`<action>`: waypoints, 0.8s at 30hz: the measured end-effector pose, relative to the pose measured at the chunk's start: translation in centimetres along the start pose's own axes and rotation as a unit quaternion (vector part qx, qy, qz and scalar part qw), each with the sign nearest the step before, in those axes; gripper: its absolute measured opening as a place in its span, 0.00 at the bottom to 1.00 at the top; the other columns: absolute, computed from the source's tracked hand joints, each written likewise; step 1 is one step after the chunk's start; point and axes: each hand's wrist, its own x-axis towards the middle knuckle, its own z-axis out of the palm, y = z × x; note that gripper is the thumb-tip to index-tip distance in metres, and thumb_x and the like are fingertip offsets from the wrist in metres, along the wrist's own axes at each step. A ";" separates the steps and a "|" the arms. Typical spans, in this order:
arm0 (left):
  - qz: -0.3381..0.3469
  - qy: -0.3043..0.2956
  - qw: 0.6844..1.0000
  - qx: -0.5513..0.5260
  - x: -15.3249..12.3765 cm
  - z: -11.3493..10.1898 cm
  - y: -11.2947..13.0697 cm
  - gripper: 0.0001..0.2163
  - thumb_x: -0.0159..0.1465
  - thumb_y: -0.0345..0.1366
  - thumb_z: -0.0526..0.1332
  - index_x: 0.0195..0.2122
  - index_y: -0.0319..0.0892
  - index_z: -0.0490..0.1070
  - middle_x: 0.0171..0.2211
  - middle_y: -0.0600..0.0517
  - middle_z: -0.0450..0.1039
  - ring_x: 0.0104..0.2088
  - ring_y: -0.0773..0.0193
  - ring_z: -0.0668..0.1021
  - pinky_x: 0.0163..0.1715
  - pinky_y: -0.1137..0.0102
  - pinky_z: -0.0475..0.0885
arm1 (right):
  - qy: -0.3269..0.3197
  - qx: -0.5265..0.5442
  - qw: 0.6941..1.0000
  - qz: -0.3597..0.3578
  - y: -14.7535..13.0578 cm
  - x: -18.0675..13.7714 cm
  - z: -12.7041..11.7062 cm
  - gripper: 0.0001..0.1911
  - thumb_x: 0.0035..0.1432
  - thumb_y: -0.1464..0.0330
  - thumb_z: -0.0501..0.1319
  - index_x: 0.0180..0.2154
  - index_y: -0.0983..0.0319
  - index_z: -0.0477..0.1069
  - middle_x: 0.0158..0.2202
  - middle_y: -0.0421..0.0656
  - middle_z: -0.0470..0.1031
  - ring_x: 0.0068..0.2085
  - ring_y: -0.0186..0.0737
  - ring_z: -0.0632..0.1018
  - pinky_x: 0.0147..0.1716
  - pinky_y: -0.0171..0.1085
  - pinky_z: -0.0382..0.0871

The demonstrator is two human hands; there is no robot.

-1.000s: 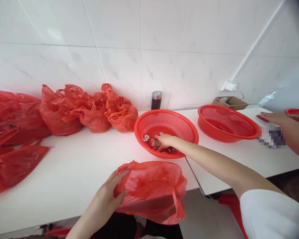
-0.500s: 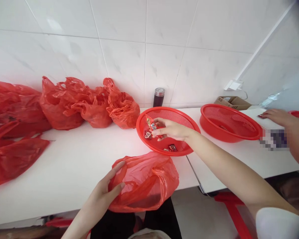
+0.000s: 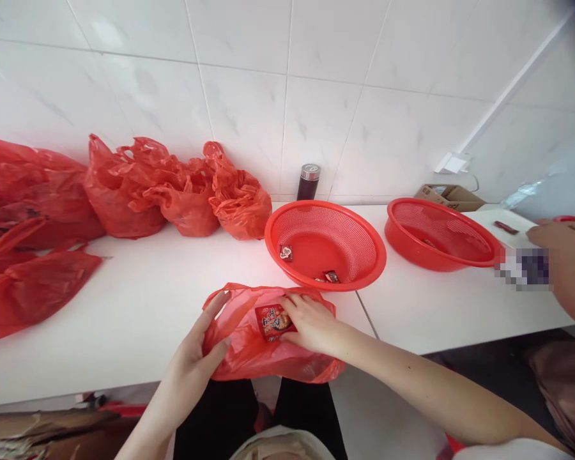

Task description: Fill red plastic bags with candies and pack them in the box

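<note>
At lower centre, the left hand [image 3: 196, 358] grips the red plastic bag [image 3: 249, 367]; the right hand [image 3: 314, 324] pinches 1 red snack packet [image 3: 269, 321] in its mouth. Spreading the rim wide should prevent snagging.

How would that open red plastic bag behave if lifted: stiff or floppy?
The open red plastic bag would probably flop, since its thin film is creased and see-through. Its mouth might sag inward without the left hand at its rim.
</note>
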 end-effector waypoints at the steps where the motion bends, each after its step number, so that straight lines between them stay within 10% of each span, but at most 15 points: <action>1: 0.002 -0.006 1.000 -0.001 -0.1 0.1 0.0 0.29 0.63 0.38 0.57 0.66 0.52 0.54 0.68 0.55 0.52 0.66 0.56 0.55 0.64 0.61 0.51 | 0.006 0.005 1.000 -0.006 -0.2 -0.2 -0.7 0.38 0.50 0.60 0.67 0.60 0.64 0.60 0.62 0.57 0.59 0.60 0.59 0.64 0.55 0.52 0.61; 6: -0.015 -0.034 0.999 -0.022 -0.1 0.3 -0.3 0.30 0.64 0.43 0.57 0.66 0.52 0.51 0.68 0.52 0.52 0.66 0.54 0.57 0.63 0.59 0.54 | 0.052 0.091 0.993 -0.054 -0.1 0.3 -7.5 0.24 0.61 0.53 0.56 0.55 0.54 0.65 0.52 0.44 0.73 0.50 0.41 0.75 0.48 0.39 0.68; 9: -0.014 -0.024 1.000 -0.012 -0.2 0.5 -0.2 0.31 0.64 0.46 0.57 0.67 0.50 0.50 0.68 0.51 0.52 0.66 0.53 0.57 0.63 0.60 0.55 | 0.044 -0.036 0.996 0.068 2.8 2.6 -10.2 0.23 0.63 0.55 0.53 0.58 0.54 0.61 0.55 0.46 0.69 0.52 0.44 0.73 0.47 0.40 0.67; 12: -0.014 -0.013 1.000 0.001 -0.6 0.7 0.1 0.32 0.63 0.47 0.57 0.67 0.49 0.51 0.67 0.51 0.53 0.66 0.53 0.57 0.62 0.59 0.55 | -0.087 -0.129 0.970 0.185 6.6 4.8 -10.0 0.32 0.54 0.55 0.62 0.58 0.60 0.62 0.54 0.56 0.67 0.49 0.55 0.75 0.40 0.44 0.69; 17: -0.032 0.050 0.998 0.010 -1.0 0.8 0.2 0.30 0.62 0.49 0.58 0.65 0.51 0.56 0.64 0.52 0.60 0.64 0.52 0.60 0.63 0.57 0.52 | -0.205 -0.100 0.961 0.157 9.6 7.5 -8.4 0.23 0.45 0.63 0.69 0.44 0.61 0.72 0.40 0.49 0.76 0.36 0.48 0.78 0.29 0.37 0.66; 20: -0.037 0.066 0.997 0.009 -0.9 0.8 -0.2 0.30 0.62 0.49 0.58 0.64 0.51 0.57 0.65 0.52 0.59 0.64 0.52 0.60 0.63 0.56 0.52 | -0.205 -0.075 0.968 0.124 9.6 9.8 -8.8 0.21 0.48 0.66 0.66 0.46 0.60 0.69 0.36 0.45 0.77 0.32 0.41 0.78 0.26 0.33 0.65; 24: -0.040 0.052 0.997 0.029 -0.3 0.4 -1.0 0.31 0.61 0.49 0.59 0.65 0.51 0.56 0.65 0.53 0.58 0.65 0.52 0.59 0.63 0.57 0.52 | -0.125 -0.071 0.986 0.089 8.8 13.3 -8.8 0.34 0.54 0.64 0.61 0.61 0.56 0.52 0.55 0.51 0.67 0.45 0.42 0.76 0.31 0.32 0.66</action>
